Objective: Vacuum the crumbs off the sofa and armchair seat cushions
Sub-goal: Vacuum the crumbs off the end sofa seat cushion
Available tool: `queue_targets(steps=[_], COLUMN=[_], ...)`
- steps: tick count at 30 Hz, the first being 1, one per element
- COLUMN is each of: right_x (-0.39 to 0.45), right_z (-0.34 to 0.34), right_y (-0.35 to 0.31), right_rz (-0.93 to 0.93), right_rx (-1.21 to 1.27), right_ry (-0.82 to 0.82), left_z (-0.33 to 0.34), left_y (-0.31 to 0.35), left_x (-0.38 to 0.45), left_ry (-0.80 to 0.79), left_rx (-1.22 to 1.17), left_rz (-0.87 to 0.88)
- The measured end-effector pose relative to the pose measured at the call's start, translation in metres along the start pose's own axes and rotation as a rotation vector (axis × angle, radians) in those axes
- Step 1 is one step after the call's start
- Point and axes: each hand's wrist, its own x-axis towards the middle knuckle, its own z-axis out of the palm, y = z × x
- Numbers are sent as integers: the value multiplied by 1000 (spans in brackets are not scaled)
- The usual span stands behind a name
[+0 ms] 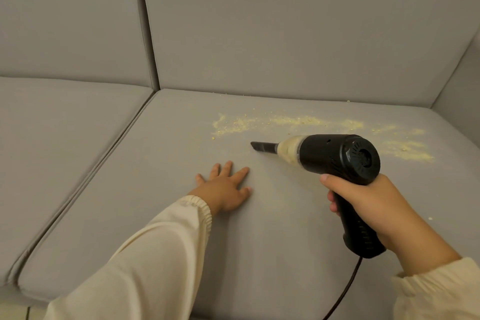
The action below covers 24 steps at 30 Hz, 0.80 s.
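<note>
Right hand point(368, 205) grips an unmarked black corded handheld vacuum point(335, 156); left hand point(226, 189) rests flat, fingers spread, on the grey fabric sofa seat cushion point(155, 189) near yellow crumbs point(298, 122).

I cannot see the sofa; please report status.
Right hand grips vacuum. Left hand flat on seat cushion. Crumbs remain beyond nozzle. Nothing blocking.

My view is evenly lit in warm, dim indoor light with no glare; soft shadows sit under the handheld vacuum point(330, 156). Wide-angle bending curves the sofa point(285, 34) edges; detail looks slightly soft.
</note>
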Motion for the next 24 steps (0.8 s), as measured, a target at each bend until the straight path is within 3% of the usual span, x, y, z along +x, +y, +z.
queue_targets(steps=[8,14,20,24], right_x=[-7,10,49,50], right_z=[-7,21,71,86], right_y=[-4,-10,-29,-34], right_rz=[-7,-46,-33,-29], right_rx=[-50,-82,105,119], right_ry=[-87,-2,25,-57], left_z=[0,0,-3,-6], left_y=[3,-3,-20,-28], left_x=[0,1,9,12], left_ry=[-16,19,57,55], left_rx=[8,20,40,48], left_rz=[-5,-46,-73,-60])
